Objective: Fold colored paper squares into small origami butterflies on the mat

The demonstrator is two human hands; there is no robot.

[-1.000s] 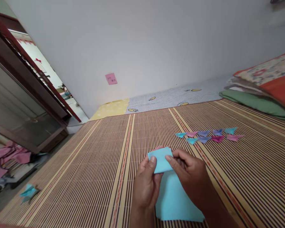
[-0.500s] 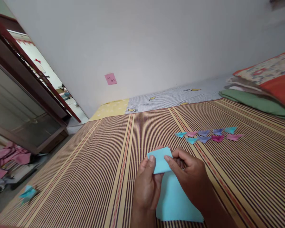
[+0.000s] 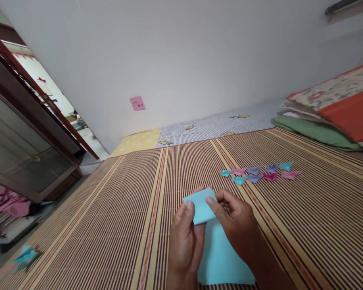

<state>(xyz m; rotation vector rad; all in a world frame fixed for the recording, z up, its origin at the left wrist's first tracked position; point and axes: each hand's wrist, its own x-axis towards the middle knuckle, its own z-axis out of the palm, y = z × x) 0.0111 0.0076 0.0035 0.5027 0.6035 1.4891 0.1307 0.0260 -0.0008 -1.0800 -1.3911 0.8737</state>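
Folded light-blue paper (image 3: pixel 201 208) held beyond far edge of larger light-blue paper (image 3: pixel 222 259); near-square, long axis unclear. Both hands touching: left hand (image 3: pixel 183 241) clamped on left side, thumb uppermost; right hand (image 3: pixel 237 220) pinching right side, fingers partly hidden.

- Left fingers (image 3: pixel 186 219) and right fingers (image 3: pixel 218 209) pinch blue paper (image 3: pixel 201 211).
- Folded blue piece (image 3: pixel 26 257) lies near left edge of mat (image 3: pixel 121 209).
- Stacked bedding (image 3: pixel 343 112) sits by far edge.
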